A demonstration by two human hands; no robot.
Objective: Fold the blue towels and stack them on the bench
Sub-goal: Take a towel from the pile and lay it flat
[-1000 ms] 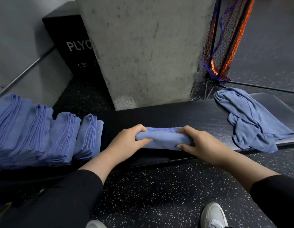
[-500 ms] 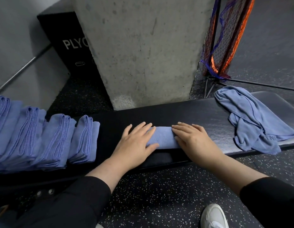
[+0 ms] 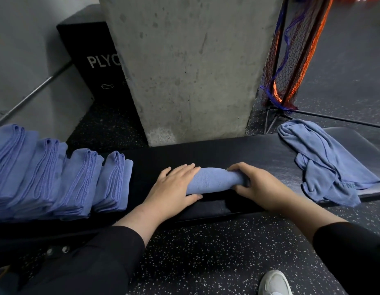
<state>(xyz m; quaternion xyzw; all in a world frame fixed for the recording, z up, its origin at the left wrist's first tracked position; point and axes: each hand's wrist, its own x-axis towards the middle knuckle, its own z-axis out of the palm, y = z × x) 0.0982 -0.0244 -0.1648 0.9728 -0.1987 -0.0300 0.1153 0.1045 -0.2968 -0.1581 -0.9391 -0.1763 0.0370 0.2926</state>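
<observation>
- Blue cloth towel [image 3: 214, 180], folded into a narrow bundle, lies on the black padded worktop [image 3: 238, 154] between the person's two hands, near the front edge.
- Left hand [image 3: 174, 188] rests flat on the bundle's left end, fingers straight; right hand [image 3: 257, 186] grips the right end, fingers curled over the cloth.
- Soft, light and limp by the look of it, the towel would likely sag or unfold if lifted by one end; taking both ends, or sliding a hand beneath, seems the safer hold.
- Four piles of folded blue towels [image 3: 57, 175] stand in a row on the worktop to the left, just beside one another, with bare worktop between them and the bundle.
- One crumpled blue towel [image 3: 325, 160] lies unfolded to the right, draping over the front edge.
- Grey concrete pillar [image 3: 191, 67] rises behind the worktop; nothing blocks the way leftward.
</observation>
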